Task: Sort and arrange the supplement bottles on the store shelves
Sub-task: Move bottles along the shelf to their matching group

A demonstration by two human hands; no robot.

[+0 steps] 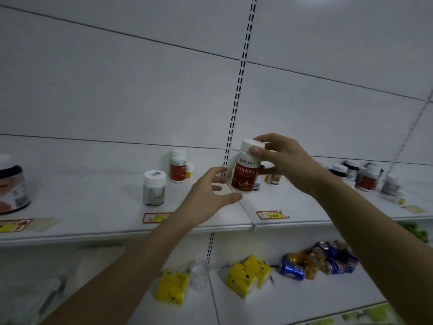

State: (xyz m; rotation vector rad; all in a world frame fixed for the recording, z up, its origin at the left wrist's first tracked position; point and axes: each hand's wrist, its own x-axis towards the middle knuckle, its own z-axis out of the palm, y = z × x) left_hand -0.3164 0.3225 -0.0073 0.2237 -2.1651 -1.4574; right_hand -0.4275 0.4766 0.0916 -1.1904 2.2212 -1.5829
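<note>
Two hands point(284, 160) around red-labelled bottle point(246, 171)

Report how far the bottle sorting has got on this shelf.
Done: little shows as sorted; a matching red-label bottle and a white bottle stand apart on the left shelf section. In hand: the right hand grips a red-label bottle by its cap, and the left hand opens beside its base. Left: the cluster of mixed bottles at the right stands ungrouped.

Both bare arms reach forward. The right hand point(280, 158) pinches a bottle point(246, 170) near its top. The left hand point(210, 193) spreads open fingers just below it.
</note>
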